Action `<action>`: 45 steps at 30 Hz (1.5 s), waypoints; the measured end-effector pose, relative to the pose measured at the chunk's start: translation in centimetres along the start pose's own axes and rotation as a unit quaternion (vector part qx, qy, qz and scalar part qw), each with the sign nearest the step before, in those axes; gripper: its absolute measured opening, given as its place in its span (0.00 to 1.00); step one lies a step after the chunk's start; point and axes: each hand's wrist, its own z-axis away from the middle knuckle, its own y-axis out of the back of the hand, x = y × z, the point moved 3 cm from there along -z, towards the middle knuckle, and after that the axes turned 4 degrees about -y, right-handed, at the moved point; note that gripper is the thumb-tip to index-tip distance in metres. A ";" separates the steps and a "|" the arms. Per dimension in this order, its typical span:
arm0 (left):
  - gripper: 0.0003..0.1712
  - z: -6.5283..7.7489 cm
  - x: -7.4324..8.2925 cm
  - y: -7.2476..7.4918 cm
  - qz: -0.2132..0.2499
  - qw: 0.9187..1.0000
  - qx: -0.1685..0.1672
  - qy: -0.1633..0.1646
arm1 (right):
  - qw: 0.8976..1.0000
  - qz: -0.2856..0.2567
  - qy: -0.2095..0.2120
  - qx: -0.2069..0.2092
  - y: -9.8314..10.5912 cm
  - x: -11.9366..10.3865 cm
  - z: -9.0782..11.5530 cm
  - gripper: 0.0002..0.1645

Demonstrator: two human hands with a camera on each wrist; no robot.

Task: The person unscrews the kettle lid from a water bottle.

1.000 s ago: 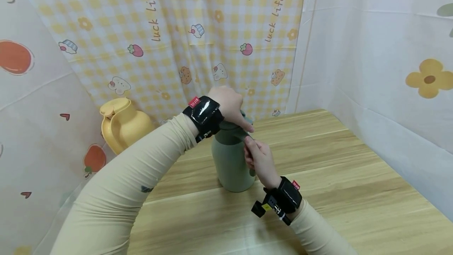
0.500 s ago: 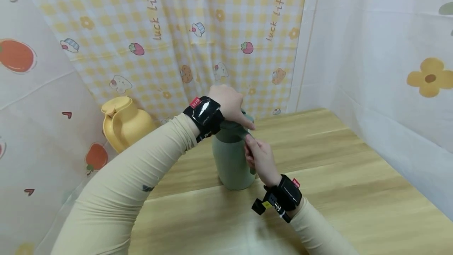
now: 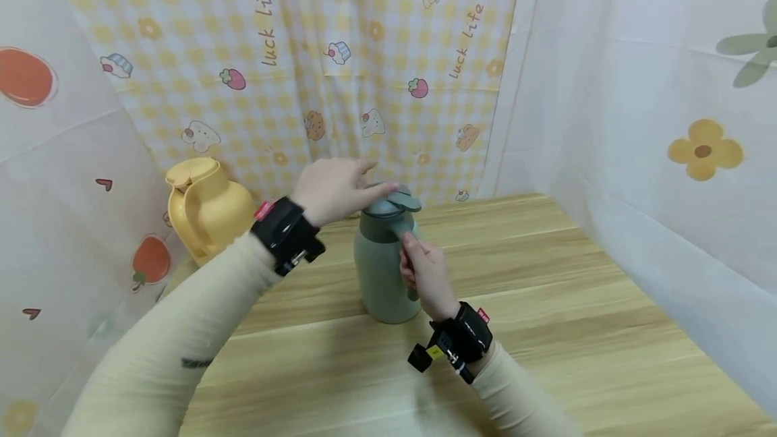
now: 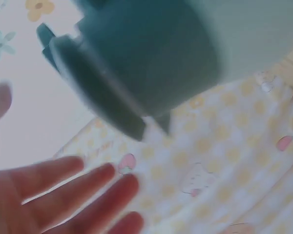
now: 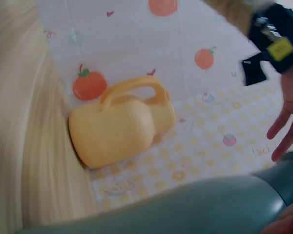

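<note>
A sage-green vacuum jug (image 3: 384,282) stands upright on the wooden table in the head view. My right hand (image 3: 428,276) grips its handle, fingers curled round it. The left hand (image 3: 335,189) is at the upper left of the jug, its thumb by the lid (image 3: 382,208). In the left wrist view, the left fingers (image 4: 95,200) are spread and apart from the lid's rim (image 4: 95,90). The lid sits on the jug's darker collar (image 4: 151,53). In the right wrist view, the jug's side (image 5: 195,209) fills the bottom edge, and the right hand is mostly hidden.
A yellow jug (image 3: 212,211) with a handle stands at the back left, partly behind the left forearm. The wooden table (image 3: 546,302) reaches to white printed curtains (image 3: 607,120) on the right. A yellow checked curtain (image 3: 340,106) hangs behind.
My left hand has come off the top of the jug and moved left, its fingers opening. More of the lid shows. The right hand keeps its grip on the handle.
</note>
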 end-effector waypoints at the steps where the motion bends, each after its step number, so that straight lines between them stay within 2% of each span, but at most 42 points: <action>1: 0.41 0.9 -0.6 -0.2 0.025 0.999 0.028 -0.002 | 1.000 -0.001 0.000 -0.002 -0.4 0.1 0.1 0.30; 2: 0.39 1.8 -1.3 -0.4 0.051 0.997 0.053 -0.004 | 1.000 -0.002 0.000 -0.004 -0.8 0.1 0.2 0.30; 4: 0.34 3.6 -2.3 -1.1 0.114 0.990 0.083 -0.007 | 1.000 -0.004 0.001 -0.008 -1.6 0.2 0.4 0.29; 7: 0.28 5.8 -3.3 -2.8 0.203 0.975 0.087 -0.005 | 1.000 -0.007 -0.002 -0.011 -2.5 0.5 0.8 0.29; 11: 0.24 7.9 -3.6 -5.6 0.302 0.952 0.049 0.000 | 1.000 -0.010 -0.014 -0.006 -3.6 1.2 1.6 0.28; 16: 0.25 9.5 -2.7 -8.6 0.426 0.905 -0.020 -0.006 | 1.000 -0.009 -0.009 0.010 -5.0 1.8 2.4 0.27; 17: 0.25 9.6 -2.4 -9.0 0.444 0.896 -0.029 -0.006 | 1.000 -0.007 -0.003 0.012 -5.3 1.9 2.4 0.27; 23: 0.24 9.2 -1.0 -10.3 0.504 0.863 -0.041 -0.005 | 0.999 0.009 0.028 0.015 -6.5 1.9 2.1 0.28; 28: 0.26 8.1 0.0 -10.9 0.555 0.831 -0.041 -0.001 | 0.999 0.041 0.022 0.010 -5.6 1.9 2.3 0.28; 30: 0.26 7.8 0.2 -11.1 0.566 0.823 -0.039 0.006 | 0.999 0.045 0.002 -0.013 -4.8 1.7 2.4 0.29; 32: 0.25 7.5 0.3 -11.2 0.571 0.820 -0.038 0.017 | 0.997 0.066 -0.022 -0.037 -3.9 1.1 2.5 0.29; 35: 0.25 7.4 0.4 -11.2 0.583 0.811 -0.045 0.023 | 0.988 0.129 -0.042 -0.075 -2.3 -0.5 2.4 0.26; 38: 0.27 7.5 0.5 -10.9 0.603 0.796 -0.051 0.030 | 0.974 0.193 -0.045 -0.107 -0.5 -2.8 2.0 0.22; 42: 0.29 8.0 0.4 -10.8 0.634 0.770 -0.052 0.047 | 0.963 0.241 -0.044 -0.115 1.6 -6.3 0.4 0.20; 45: 0.33 8.5 0.3 -11.2 0.660 0.747 -0.048 0.054 | 0.949 0.291 -0.051 -0.112 2.3 -9.3 -1.3 0.21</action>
